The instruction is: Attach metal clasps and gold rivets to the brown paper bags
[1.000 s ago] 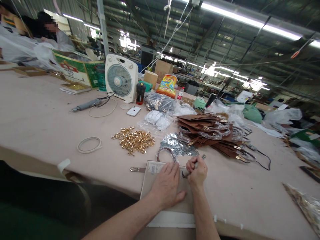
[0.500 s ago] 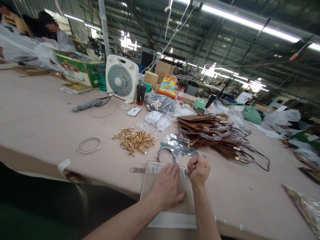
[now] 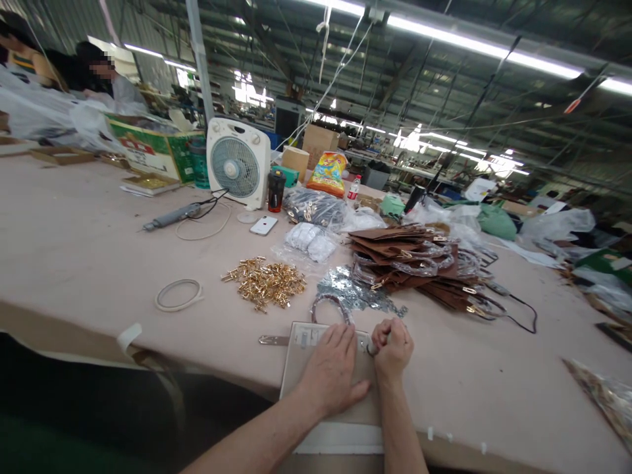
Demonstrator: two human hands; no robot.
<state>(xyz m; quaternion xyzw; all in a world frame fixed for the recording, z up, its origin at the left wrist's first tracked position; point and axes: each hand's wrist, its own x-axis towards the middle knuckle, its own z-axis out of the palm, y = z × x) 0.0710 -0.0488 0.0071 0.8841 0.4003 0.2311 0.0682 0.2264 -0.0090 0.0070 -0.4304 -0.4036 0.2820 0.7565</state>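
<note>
My left hand [image 3: 330, 370] lies flat, fingers spread, on a pale flat board [image 3: 301, 368] at the table's near edge. Beside it my right hand [image 3: 394, 347] is closed in a fist on a small metal tool whose tip [image 3: 370, 349] meets the board by my left fingertips. A metal strip [image 3: 272, 340] sticks out from under the board's left side. Just beyond the hands lie a curved handle piece [image 3: 330, 299] and a heap of silver metal parts [image 3: 350, 289]. A pile of small gold fittings [image 3: 265, 283] sits further left.
A stack of brown leather pieces [image 3: 415, 263] with gold hardware lies right of centre. A white fan [image 3: 238, 161], phone [image 3: 263, 225], dark bottle [image 3: 276, 191], grey power tool [image 3: 170, 216] and white ring [image 3: 178, 294] stand further off. A person [image 3: 101, 76] sits far left.
My right fist has turned and drawn a little closer to my left fingertips, and less of the tool shows. The left hand stays flat on the board.
</note>
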